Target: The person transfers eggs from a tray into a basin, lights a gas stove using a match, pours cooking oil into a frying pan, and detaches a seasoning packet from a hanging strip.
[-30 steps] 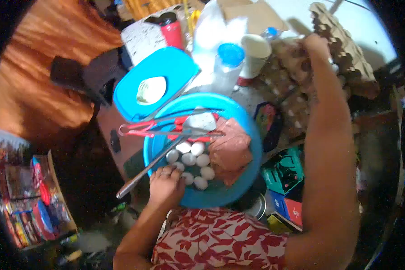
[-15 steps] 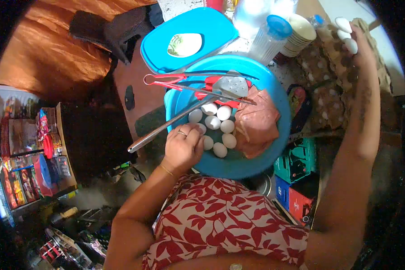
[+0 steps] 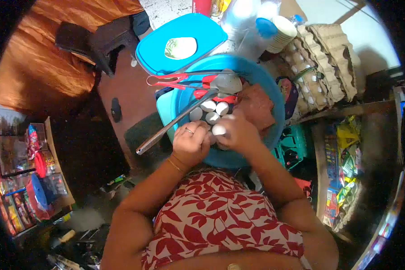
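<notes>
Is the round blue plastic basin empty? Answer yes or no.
No: the round blue plastic basin holds several white eggs, a metal spatula and red-handled tongs.

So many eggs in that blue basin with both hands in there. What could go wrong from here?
The white eggs lie loose and touching in the blue basin, so setting another down hard from the right hand might crack them. The long metal spatula leans over the rim beside the left hand; a nudge could tip it out. The basin seems to overhang its support, so leaning on it might upset it.
</notes>
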The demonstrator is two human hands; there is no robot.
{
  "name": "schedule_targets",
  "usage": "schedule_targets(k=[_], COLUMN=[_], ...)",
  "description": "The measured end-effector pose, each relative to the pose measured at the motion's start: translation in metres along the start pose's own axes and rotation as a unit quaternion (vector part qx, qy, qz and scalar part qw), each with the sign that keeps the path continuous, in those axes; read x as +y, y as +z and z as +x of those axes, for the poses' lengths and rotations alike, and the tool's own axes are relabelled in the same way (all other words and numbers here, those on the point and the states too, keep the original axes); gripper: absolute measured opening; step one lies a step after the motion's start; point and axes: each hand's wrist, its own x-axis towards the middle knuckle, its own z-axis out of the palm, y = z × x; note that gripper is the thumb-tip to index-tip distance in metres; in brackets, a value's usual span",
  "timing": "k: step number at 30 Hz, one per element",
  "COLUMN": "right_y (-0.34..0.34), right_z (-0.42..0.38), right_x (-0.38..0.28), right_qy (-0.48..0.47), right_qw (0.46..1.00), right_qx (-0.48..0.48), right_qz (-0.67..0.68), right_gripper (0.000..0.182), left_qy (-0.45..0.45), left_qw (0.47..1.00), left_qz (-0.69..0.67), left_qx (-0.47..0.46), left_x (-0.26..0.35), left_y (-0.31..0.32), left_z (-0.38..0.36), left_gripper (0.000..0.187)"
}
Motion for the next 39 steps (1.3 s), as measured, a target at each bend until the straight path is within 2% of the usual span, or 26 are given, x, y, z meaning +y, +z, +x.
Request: schedule_targets(k=[2, 3, 5, 8, 9, 11, 14, 17, 20, 22, 24, 26, 27, 29, 30, 32, 33, 35, 36, 38, 39], right_y=[0.017, 0.018, 0.018, 0.029, 0.032, 0.032, 0.026, 0.040, 0.059, 0.027, 0.017, 0.018, 0.012, 0.006, 0.009, 0.016, 0.016, 0.016, 0.017, 0.020, 0.021], right_z=[-0.007, -0.008, -0.005, -0.022, -0.028, -0.034, -0.024, -0.001, 0.013, 0.019, 0.013, -0.007, -0.016, -0.038, -0.047, -0.059, -0.060, -0.057, -0.054, -0.050, -0.049], right_x=[-0.012, -0.015, -0.021, -0.006, 0.002, 0.007, -0.007, -0.009, 0.005, -0.011, -0.004, 0.028, 0.029, 0.021, 0.019, 0.014, 0.011, 0.002, 0.002, 0.003, 0.004], right_qy=[0.098, 0.098, 0.185, 0.191, 0.194, 0.202, 0.223, 0.235, 0.215, 0.244, 0.273, 0.206, 0.205, 0.214, 0.212, 0.018, 0.017, 0.082, 0.083, 0.107, 0.108], right_qw=[0.993, 0.993, 0.971, 0.978, 0.977, 0.979, 0.968, 0.966, 0.969, 0.960, 0.950, 0.970, 0.970, 0.976, 0.976, 0.999, 0.999, 0.991, 0.991, 0.976, 0.976], right_qx=[-0.046, -0.046, -0.123, -0.064, -0.061, 0.022, 0.063, 0.078, 0.110, 0.117, 0.123, 0.125, 0.123, -0.027, -0.027, -0.014, -0.012, -0.081, -0.077, -0.148, -0.145], right_qz=[-0.040, -0.047, -0.088, -0.060, -0.064, 0.019, 0.092, 0.074, 0.050, 0.068, 0.083, 0.044, 0.043, 0.041, 0.041, -0.036, -0.035, -0.074, -0.073, -0.121, -0.122], right_gripper=[0.037, 0.037, 0.040, 0.041, 0.041, 0.043, 0.042, 0.046, 0.040, 0.034, 0.028, 0.023, 0.023, 0.025, 0.025, 0.026, 0.026, 0.028, 0.028, 0.028, 0.028], left_qy=[-0.007, -0.011, -0.006, -0.006, 0.022, 0.053, 0.104, 0.084, 0.079, 0.035, 0.034, 0.034, 0.049, 0.064, 0.065, 0.068, 0.069, 0.074, 0.071, 0.073, 0.074], left_qw=[1.000, 1.000, 1.000, 0.999, 0.997, 0.992, 0.976, 0.974, 0.977, 0.981, 0.981, 0.981, 0.984, 0.987, 0.987, 0.987, 0.987, 0.986, 0.987, 0.987, 0.988], left_qz=[-0.004, -0.010, -0.017, -0.032, -0.068, -0.106, -0.184, -0.210, -0.193, -0.192, -0.191, -0.193, -0.172, -0.149, -0.147, -0.143, -0.145, -0.145, -0.139, -0.133, -0.129], left_qx=[0.012, 0.009, 0.007, 0.030, 0.041, 0.052, 0.045, 0.033, -0.034, -0.011, -0.018, -0.020, -0.017, -0.012, -0.014, -0.014, -0.020, -0.028, -0.038, -0.050, -0.051], left_x=[0.003, 0.003, 0.002, -0.002, -0.005, -0.009, -0.004, -0.002, -0.004, -0.008, -0.007, -0.004, -0.002, -0.001, -0.001, -0.003, -0.004, -0.004, -0.003, -0.002, -0.002], left_y=[0.000, 0.000, -0.003, -0.003, -0.003, -0.008, -0.021, -0.031, -0.044, -0.041, -0.044, -0.045, -0.045, -0.045, -0.044, -0.040, -0.038, -0.036, -0.036, -0.034, -0.031], left_z=[-0.008, -0.007, -0.005, -0.009, -0.011, -0.013, -0.024, -0.038, -0.043, -0.049, -0.050, -0.047, -0.045, -0.043, -0.044, -0.044, -0.044, -0.043, -0.042, -0.040, -0.041], left_gripper=[0.024, 0.024, 0.024, 0.017, 0.018, 0.019, 0.023, 0.024, 0.018, 0.018, 0.018, 0.017, 0.017, 0.017, 0.017, 0.017, 0.016, 0.016, 0.015, 0.015, 0.014])
